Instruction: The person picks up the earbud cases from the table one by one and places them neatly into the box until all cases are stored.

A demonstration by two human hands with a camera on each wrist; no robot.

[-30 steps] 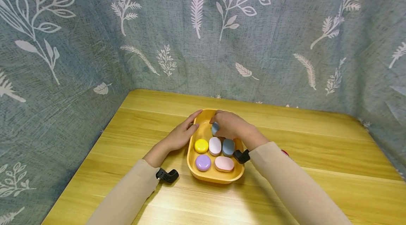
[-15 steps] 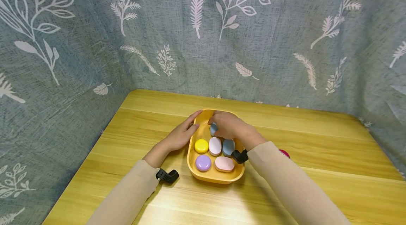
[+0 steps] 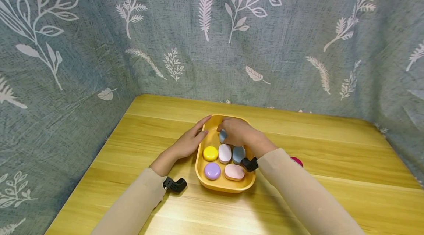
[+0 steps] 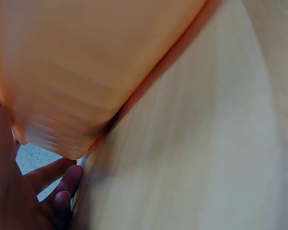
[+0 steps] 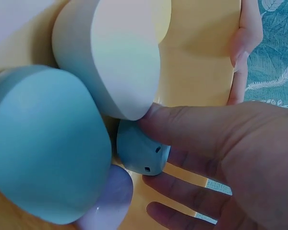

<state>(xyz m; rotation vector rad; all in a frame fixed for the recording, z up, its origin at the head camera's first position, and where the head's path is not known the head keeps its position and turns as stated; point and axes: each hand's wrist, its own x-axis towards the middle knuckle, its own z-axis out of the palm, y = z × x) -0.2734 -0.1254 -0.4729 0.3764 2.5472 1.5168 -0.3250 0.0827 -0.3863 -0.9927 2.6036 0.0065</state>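
Note:
A yellow-orange tray [image 3: 201, 168] stands on the table with smooth rounded pieces inside. My left hand [image 3: 189, 142] holds its left wall, thumb over the rim and fingers outside. Inside the far end, my right hand [image 3: 236, 131] pinches a small blue-grey oval piece [image 3: 223, 136]; the right wrist view shows two dark slots in its end [image 5: 143, 151]. Close by lie a white oval piece [image 3: 224, 153] and another blue-grey one [image 3: 239, 155]. A purple piece [image 5: 108, 201] in the right wrist view is hidden under the hand from the head view.
Also in the tray are a yellow round piece [image 3: 210, 153], a purple round one [image 3: 212, 171] and a pink oval one [image 3: 234, 172]. A magenta thing [image 3: 297, 161] shows partly behind the right sleeve. Patterned curtains [image 3: 212, 73] border the wooden table [image 3: 149, 124].
My right hand and the blue-grey piece have shifted slightly left. More of the magenta thing shows beside the right sleeve. My left hand has stayed at the tray's wall.

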